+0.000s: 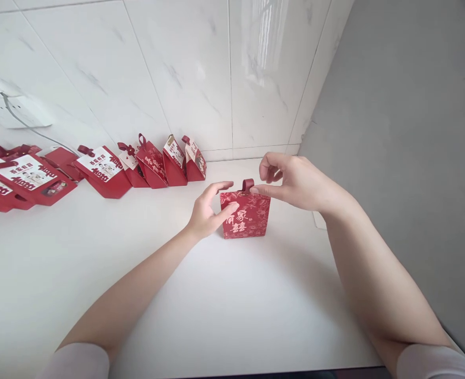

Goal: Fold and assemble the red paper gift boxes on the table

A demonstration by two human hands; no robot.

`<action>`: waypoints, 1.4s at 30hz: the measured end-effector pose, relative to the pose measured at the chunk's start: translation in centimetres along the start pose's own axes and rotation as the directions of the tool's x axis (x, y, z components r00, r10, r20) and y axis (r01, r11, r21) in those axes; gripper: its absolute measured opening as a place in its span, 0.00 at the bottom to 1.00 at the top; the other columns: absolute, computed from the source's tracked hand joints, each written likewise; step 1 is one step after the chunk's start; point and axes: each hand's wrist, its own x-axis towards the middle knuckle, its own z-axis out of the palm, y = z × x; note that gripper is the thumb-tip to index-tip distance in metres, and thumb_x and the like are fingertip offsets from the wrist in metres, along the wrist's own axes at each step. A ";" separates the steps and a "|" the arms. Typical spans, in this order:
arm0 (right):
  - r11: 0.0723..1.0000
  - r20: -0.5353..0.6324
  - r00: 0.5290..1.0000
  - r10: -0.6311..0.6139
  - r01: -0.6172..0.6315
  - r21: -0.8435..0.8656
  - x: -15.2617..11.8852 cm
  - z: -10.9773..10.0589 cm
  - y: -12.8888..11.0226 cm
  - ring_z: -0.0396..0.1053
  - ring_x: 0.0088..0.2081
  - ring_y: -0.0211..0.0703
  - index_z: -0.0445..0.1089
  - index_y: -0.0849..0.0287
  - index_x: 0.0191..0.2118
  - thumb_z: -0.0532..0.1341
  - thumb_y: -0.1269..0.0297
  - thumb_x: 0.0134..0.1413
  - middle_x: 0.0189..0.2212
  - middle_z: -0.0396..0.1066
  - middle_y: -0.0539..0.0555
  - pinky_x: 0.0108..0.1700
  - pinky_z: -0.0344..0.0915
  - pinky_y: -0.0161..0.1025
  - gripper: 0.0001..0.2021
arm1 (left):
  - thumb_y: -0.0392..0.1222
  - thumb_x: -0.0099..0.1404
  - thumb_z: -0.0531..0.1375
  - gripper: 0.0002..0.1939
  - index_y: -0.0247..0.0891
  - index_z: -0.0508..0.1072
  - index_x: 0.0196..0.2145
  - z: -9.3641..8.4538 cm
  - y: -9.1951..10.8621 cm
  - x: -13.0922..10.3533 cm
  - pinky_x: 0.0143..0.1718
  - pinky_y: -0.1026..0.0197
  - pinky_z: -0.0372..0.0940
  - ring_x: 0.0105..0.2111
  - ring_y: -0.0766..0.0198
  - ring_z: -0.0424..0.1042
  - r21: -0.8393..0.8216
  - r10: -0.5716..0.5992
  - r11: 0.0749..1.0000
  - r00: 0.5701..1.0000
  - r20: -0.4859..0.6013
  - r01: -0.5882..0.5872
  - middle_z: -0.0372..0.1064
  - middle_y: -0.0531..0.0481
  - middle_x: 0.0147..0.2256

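A red gift box with pale floral print and Chinese characters stands upright on the white tabletop before me. A dark red ribbon loop rises from its top edge. At the box's upper left corner is my left hand, its thumb in front of the printed face and its fingers stretched out above the top edge, thumb and fingers apart. My right hand hovers at the upper right; its thumb tip is beside the base of the loop, and the other fingers are bent, clear of the thumb. Whether that thumb touches the ribbon is unclear.
Several similar red boxes stand in a row along the tiled wall, including a floral one and one with a white label. More boxes overlap at far left. A cable runs from a wall socket.
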 end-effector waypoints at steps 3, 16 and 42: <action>1.000 0.078 0.997 0.002 0.001 -0.030 0.2 0.2 0.6 0.71 0.41 0.48 0.71 0.54 0.42 0.64 0.58 0.53 0.40 0.74 0.54 0.34 0.63 0.38 0.11 | 0.47 0.64 0.62 0.13 0.38 0.75 0.44 0.1 1.5 0.5 0.50 0.59 0.67 0.46 0.58 0.74 0.018 -0.047 0.999 0.999 0.003 0.047 0.76 0.46 0.44; 0.983 0.194 0.967 -0.167 0.147 0.113 0.2 1.2 -1.0 0.67 0.30 0.40 0.72 0.54 0.37 0.57 0.62 0.60 0.29 0.74 0.49 0.32 0.59 0.37 0.06 | 0.41 0.67 0.58 0.08 0.40 0.79 0.36 -2.2 4.7 1.3 0.33 0.63 0.65 0.31 0.65 0.71 0.281 0.067 0.952 0.979 0.195 -0.121 0.75 0.50 0.33; 0.959 0.320 0.945 -0.071 -0.023 0.281 0.8 1.2 0.0 0.66 0.27 0.38 0.72 0.55 0.34 0.59 0.59 0.58 0.27 0.72 0.48 0.28 0.58 0.36 0.08 | 0.48 0.62 0.65 0.10 0.39 0.75 0.30 -1.5 5.2 1.0 0.32 0.63 0.61 0.29 0.65 0.70 0.402 0.016 0.912 0.988 0.155 -0.078 0.74 0.53 0.30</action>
